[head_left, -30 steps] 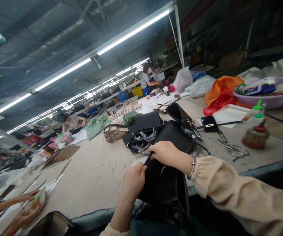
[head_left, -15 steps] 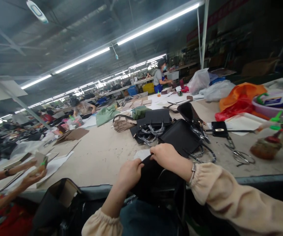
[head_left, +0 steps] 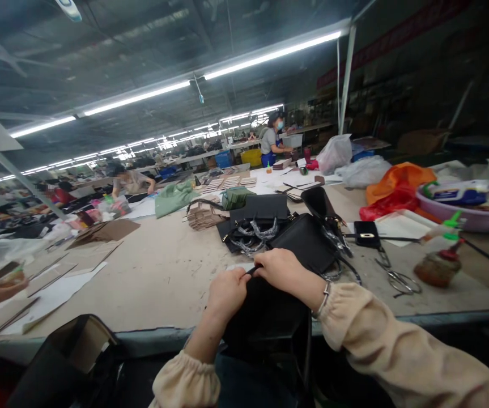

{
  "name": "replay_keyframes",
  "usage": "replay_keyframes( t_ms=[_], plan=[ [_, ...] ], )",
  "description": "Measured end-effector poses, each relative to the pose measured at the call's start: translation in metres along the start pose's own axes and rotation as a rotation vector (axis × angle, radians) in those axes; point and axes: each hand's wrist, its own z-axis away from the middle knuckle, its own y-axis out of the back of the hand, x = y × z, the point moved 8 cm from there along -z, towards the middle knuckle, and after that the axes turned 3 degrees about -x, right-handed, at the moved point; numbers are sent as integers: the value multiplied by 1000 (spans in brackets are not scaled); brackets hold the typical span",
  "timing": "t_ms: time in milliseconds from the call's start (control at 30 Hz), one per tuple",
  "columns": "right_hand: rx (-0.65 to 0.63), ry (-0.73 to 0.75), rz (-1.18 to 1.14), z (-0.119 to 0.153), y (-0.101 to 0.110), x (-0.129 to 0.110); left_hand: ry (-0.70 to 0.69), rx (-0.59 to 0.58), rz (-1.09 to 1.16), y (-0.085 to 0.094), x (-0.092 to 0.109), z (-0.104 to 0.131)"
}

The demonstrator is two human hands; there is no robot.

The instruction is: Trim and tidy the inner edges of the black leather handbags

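A black bag piece [head_left: 265, 306] hangs at the table's front edge, its top edge pinched between both hands. My left hand [head_left: 227, 294] is closed on that edge from the left. Close beside it, my right hand [head_left: 280, 271] grips the same edge, fingers curled. The lower part of the piece drops into shadow and its shape is hard to make out. Just beyond my hands lies a pile of black handbags [head_left: 307, 241] with plastic-wrapped handles [head_left: 265, 229].
On the table [head_left: 154, 272], scissors [head_left: 403, 282], a black pouch [head_left: 366, 233] and a glue jar [head_left: 437, 266] are at right, near a purple basin [head_left: 473, 222]. An open black bag [head_left: 78, 351] stands front left. A co-worker's hand [head_left: 1, 292] shows at far left.
The view has tilted and shifted, and the co-worker at left is now mostly out of frame. Both my hands still grip the black edge and have come slightly closer together.
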Motion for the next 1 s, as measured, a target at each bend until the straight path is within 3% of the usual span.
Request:
replay_keyframes(
  t_ms=[300, 1000],
  plan=[
    [64, -93, 14, 8, 4, 21, 15, 29, 9, -4, -8, -2],
    [121, -131, 4, 6, 0, 25, 6, 37, 26, -2, -4, 1]
  ],
)
